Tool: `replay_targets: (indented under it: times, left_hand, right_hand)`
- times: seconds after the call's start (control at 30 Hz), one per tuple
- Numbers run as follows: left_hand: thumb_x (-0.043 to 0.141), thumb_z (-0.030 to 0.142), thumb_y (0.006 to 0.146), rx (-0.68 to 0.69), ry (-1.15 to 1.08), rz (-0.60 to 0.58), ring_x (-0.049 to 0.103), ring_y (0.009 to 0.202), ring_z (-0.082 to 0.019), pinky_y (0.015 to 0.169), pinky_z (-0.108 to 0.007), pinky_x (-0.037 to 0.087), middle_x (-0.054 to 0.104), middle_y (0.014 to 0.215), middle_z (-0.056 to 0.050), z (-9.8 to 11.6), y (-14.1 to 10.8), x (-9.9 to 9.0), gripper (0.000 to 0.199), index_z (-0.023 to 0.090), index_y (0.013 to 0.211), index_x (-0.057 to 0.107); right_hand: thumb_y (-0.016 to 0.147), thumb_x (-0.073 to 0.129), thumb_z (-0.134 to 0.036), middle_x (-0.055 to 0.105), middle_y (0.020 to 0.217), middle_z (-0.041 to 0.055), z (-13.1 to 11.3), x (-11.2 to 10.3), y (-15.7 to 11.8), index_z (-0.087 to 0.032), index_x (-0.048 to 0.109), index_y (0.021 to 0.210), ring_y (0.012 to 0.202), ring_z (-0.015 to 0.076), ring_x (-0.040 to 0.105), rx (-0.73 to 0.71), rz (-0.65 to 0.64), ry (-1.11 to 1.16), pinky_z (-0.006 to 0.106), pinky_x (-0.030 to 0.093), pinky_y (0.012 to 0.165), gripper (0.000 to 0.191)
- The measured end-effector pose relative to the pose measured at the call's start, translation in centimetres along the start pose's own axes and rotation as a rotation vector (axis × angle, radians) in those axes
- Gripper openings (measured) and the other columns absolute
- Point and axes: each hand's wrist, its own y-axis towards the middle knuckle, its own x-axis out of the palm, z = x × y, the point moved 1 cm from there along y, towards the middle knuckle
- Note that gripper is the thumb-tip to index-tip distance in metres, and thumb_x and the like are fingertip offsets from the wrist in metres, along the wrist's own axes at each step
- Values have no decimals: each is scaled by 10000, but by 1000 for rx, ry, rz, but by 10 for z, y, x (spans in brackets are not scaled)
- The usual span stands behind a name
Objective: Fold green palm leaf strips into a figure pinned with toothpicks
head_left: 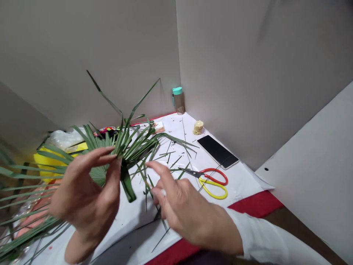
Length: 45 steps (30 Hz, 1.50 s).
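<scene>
My left hand (91,187) is closed, pinching a bunch of green palm leaf strips (124,147) between thumb and fingertips. Long narrow strips fan out from the pinch, two of them rising high, and a wide folded leaf piece (127,184) hangs below. To the right, my right hand (182,206) has its index finger stretched out and its thumb apart from it. Its fingertips are beside a thin dangling strip (143,176); whether they touch it I cannot tell. A pleated palm leaf (97,175) shows partly behind my left hand.
Scissors (204,175) with red and yellow handles lie right of my right hand. Beyond are a black-screened phone (217,151), a pale cylindrical piece (198,127) and a teal-lidded bottle (178,100). Leaf scraps litter the white table cover (176,121). Grey walls (234,73) enclose the table.
</scene>
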Motion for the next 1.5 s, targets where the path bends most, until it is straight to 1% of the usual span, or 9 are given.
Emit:
replay_targets:
  times: [0.03, 0.13, 0.27, 0.37, 0.67, 0.83, 1.13, 1.27, 1.5]
  left_hand:
    - [798, 15, 683, -256, -135, 66, 606, 817, -112, 848, -247, 487, 712, 866, 116, -6, 5, 0, 366, 281, 933, 767]
    - [839, 133, 702, -592, -284, -16, 616, 714, -90, 664, -171, 523, 705, 775, 69, -18, 13, 2, 242, 232, 913, 775]
    - [855, 80, 612, -925, -413, -123, 551, 484, -77, 420, -154, 449, 678, 622, 9, -37, 3, 6, 175, 158, 731, 753]
    - [833, 15, 610, -1077, -493, -153, 560, 464, -79, 429, -158, 462, 669, 583, -5, -53, -14, 8, 164, 133, 685, 748]
    - [897, 89, 554, -1241, -660, -197, 661, 548, -141, 521, -204, 525, 718, 627, -40, -93, -39, 3, 219, 117, 698, 735]
    - [880, 118, 611, -1286, -689, -192, 676, 598, -148, 589, -219, 545, 730, 664, -37, -104, -47, 2, 202, 137, 750, 733]
    - [819, 150, 702, -1313, -660, -175, 631, 592, -138, 560, -200, 525, 694, 662, -41, -113, -51, 6, 133, 141, 764, 701]
    - [804, 102, 679, -1313, -632, -158, 624, 559, -128, 537, -176, 518, 687, 618, -40, -116, -48, 10, 136, 140, 701, 675]
    - [761, 49, 676, -1296, -650, -92, 637, 606, -151, 581, -220, 563, 675, 649, -30, -111, -44, 8, 163, 163, 723, 654]
  right_hand:
    - [1001, 436, -203, 716, 817, 54, 12, -5, 6, -175, 412, 1534, 648, 206, 644, 48, -11, 3, 377, 555, 695, 535]
    - [1070, 454, -276, 673, 797, 11, 56, -30, 33, -133, 585, 1314, 592, 136, 610, 182, -1, 45, 328, 560, 656, 312]
    - [1017, 624, -397, 706, 1065, 58, 109, -63, 74, -160, 662, 1167, 842, 163, 693, 360, -35, 72, 344, 609, 744, 284]
    - [1006, 643, -382, 690, 1189, 87, 130, -71, 104, -165, 650, 1233, 972, 203, 698, 445, 4, 69, 400, 612, 832, 314]
    - [996, 656, -368, 657, 1288, 104, 173, -48, 197, -177, 614, 1315, 1062, 237, 687, 582, 126, -28, 446, 605, 888, 374]
    - [994, 660, -367, 651, 1309, 105, 180, -58, 222, -180, 627, 1300, 1101, 246, 675, 528, 113, -209, 465, 593, 921, 360]
    - [995, 654, -377, 646, 1323, 108, 173, -131, 149, -182, 630, 1299, 1140, 258, 661, 495, 188, -545, 489, 572, 962, 362]
    - [987, 667, -386, 650, 1311, 108, 191, -128, 128, -178, 624, 1305, 1121, 257, 668, 578, 108, -617, 485, 580, 945, 383]
    - [988, 667, -372, 638, 1335, 110, 211, -103, 135, -182, 607, 1336, 1133, 262, 665, 624, 57, -602, 490, 581, 946, 402]
